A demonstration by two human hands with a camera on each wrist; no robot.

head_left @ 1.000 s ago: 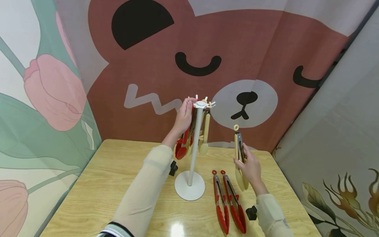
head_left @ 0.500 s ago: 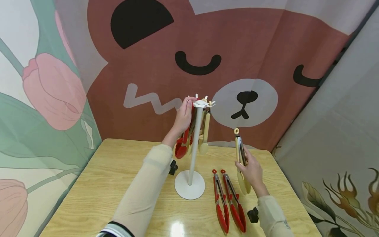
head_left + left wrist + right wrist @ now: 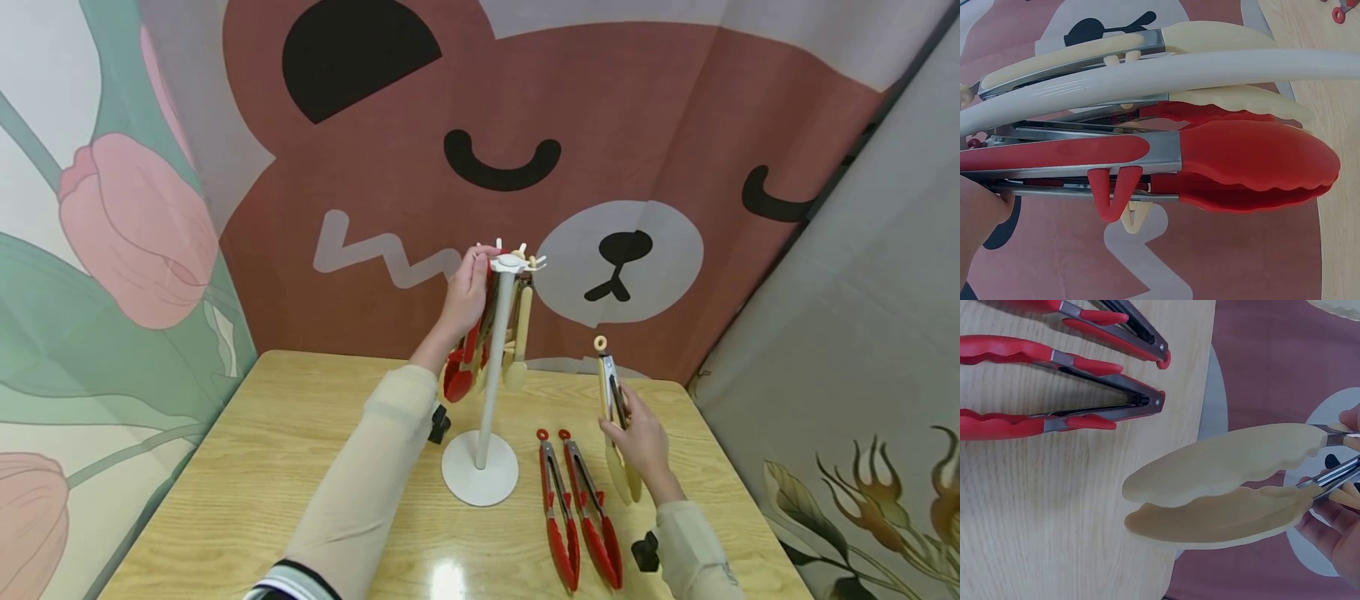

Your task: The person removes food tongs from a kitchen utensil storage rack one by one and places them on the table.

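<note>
My left hand (image 3: 467, 292) grips the head of a white hanging stand (image 3: 491, 375) at its hooks, beside the red-tipped tongs (image 3: 1260, 156) that hang there. Its fingertips are partly hidden behind the hooks. Cream-tipped tongs (image 3: 1222, 34) hang from the stand too, beyond the white pole. Off to the right, my right hand (image 3: 641, 435) holds another pair of cream tongs (image 3: 611, 392) by the metal arms, ring end up and tips pointing down. In the right wrist view, their scalloped tips (image 3: 1222, 465) stand a little apart close over the table's back part.
Two red tongs (image 3: 558, 517) lie side by side on the wooden table (image 3: 300, 458), right of the stand's round white base (image 3: 480, 487). A curtain with a bear print (image 3: 375, 333) hangs right behind the table's back edge.
The right hand has moved down and slightly right with the cream tongs, lowering them toward the table. The left hand has stayed at the stand's head.
</note>
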